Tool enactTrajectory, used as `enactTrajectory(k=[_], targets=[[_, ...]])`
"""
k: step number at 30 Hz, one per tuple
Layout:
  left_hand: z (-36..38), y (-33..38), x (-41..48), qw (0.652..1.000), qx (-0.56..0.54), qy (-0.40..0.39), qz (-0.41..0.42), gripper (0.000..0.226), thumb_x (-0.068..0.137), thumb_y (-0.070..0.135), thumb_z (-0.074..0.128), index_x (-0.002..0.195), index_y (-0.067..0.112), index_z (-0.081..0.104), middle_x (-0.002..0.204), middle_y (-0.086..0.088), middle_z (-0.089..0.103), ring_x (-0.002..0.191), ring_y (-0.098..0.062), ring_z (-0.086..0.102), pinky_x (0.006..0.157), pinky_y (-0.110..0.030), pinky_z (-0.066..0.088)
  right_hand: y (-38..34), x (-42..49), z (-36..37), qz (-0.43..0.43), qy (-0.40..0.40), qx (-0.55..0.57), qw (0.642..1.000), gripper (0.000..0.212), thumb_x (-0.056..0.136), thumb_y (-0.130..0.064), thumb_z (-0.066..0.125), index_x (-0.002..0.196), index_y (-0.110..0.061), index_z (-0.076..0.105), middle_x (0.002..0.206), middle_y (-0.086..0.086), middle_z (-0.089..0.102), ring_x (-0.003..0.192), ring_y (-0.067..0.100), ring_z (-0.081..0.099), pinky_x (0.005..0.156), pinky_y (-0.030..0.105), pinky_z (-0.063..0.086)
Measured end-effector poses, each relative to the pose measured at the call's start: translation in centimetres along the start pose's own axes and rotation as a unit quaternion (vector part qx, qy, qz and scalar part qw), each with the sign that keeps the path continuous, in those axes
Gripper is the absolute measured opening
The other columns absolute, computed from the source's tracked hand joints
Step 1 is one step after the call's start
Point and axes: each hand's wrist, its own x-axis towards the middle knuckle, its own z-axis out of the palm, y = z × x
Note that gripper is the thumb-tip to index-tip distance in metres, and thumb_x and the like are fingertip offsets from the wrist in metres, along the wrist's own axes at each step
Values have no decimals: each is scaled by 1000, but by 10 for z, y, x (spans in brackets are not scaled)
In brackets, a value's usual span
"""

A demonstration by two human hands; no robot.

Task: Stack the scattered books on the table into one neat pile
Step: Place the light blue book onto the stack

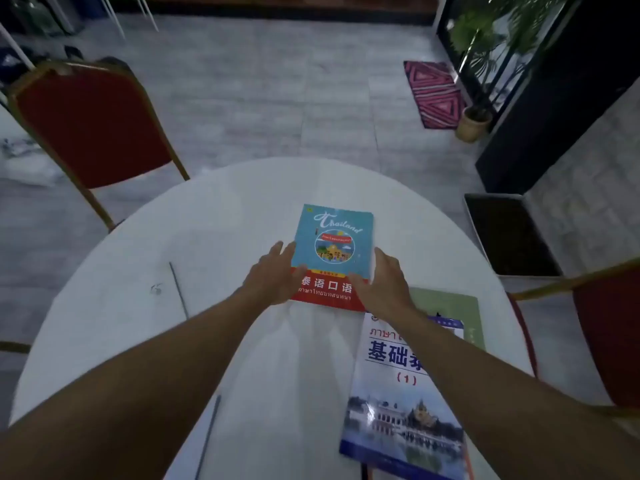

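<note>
A blue and red Thailand book [332, 244] lies in the middle of the round white table [214, 209]. My left hand [273, 275] grips its left edge and my right hand [384, 282] grips its right edge, thumbs on the cover. A white and blue textbook [398, 403] with a palace photo lies near me on the right, partly under my right forearm. A green book [457, 306] lies beyond it, partly covered by the textbook and my arm.
A red chair with a gold frame [93, 123] stands at the table's far left. Another red chair [602, 327] is at the right. A dark planter box [509, 233], a potted plant [474, 123] and a pink rug [433, 91] sit on the floor beyond.
</note>
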Motion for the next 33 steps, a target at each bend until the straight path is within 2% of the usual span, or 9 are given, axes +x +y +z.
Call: enactTrajectory(k=[5, 7, 9, 14, 18, 20, 23, 28, 33], targets=[[30, -13, 16, 995, -64, -59, -52, 58, 94, 35, 52, 148, 21, 35, 151, -12, 43, 147, -35, 27, 118, -51, 30, 19, 14, 26, 69, -74, 41, 994, 57, 83, -34, 76, 131, -21, 48, 131, 7, 59, 116, 23, 61, 98, 43, 54], [40, -13, 18, 992, -94, -52, -58, 52, 93, 29, 57, 142, 17, 44, 138, -12, 56, 137, -35, 42, 113, -50, 37, 22, 18, 36, 94, -86, 57, 990, 63, 80, -33, 81, 131, -18, 49, 129, 7, 62, 115, 24, 63, 99, 40, 53], [47, -11, 19, 991, -107, -44, -63, 51, 91, 29, 64, 137, 16, 47, 131, -10, 63, 125, -32, 56, 108, -49, 43, 21, 24, 44, 117, -82, 26, 989, 69, 76, -39, 83, 131, -17, 48, 129, 10, 59, 119, 28, 59, 102, 45, 51], [47, -13, 26, 972, -169, -12, -162, 50, 87, 33, 65, 130, 14, 47, 129, -17, 59, 122, -35, 56, 106, -51, 45, 19, 43, 49, 188, -86, 19, 978, 74, 72, -38, 87, 130, -11, 49, 132, 14, 51, 123, 32, 55, 102, 47, 52], [44, -24, 26, 960, -203, -14, -191, 41, 92, 20, 53, 132, 10, 50, 134, -17, 55, 123, -32, 56, 106, -47, 48, 14, 44, 55, 208, -122, 37, 970, 65, 76, -26, 86, 129, -10, 52, 132, 14, 55, 115, 30, 62, 87, 41, 59], [43, -29, 21, 957, -215, -16, -195, 42, 93, 17, 52, 134, 8, 48, 137, -18, 51, 122, -30, 57, 104, -45, 51, 9, 39, 60, 205, -118, 18, 971, 66, 78, -23, 83, 131, -8, 46, 134, 15, 49, 119, 31, 57, 94, 43, 56], [41, -38, 11, 961, -211, -21, -176, 37, 94, 16, 56, 128, 8, 49, 133, -17, 54, 123, -31, 56, 103, -48, 51, -1, 32, 69, 190, -105, -13, 976, 67, 80, -21, 82, 132, -9, 40, 134, 15, 44, 124, 30, 52, 100, 43, 52], [37, -54, -23, 981, -174, -35, -79, 51, 89, 14, 61, 135, 15, 39, 133, -13, 50, 130, -27, 45, 106, -49, 48, -11, 7, 82, 172, -135, -26, 975, 70, 81, -18, 82, 134, -9, 37, 134, 14, 48, 119, 27, 58, 88, 37, 54], [48, -78, -70, 986, -124, -63, -96, 60, 88, 22, 66, 138, 16, 33, 133, -11, 49, 126, -26, 50, 102, -46, 52, -14, -42, 97, 161, -157, -38, 974, 69, 83, -15, 79, 135, -8, 34, 134, 13, 44, 115, 26, 58, 77, 33, 50]])
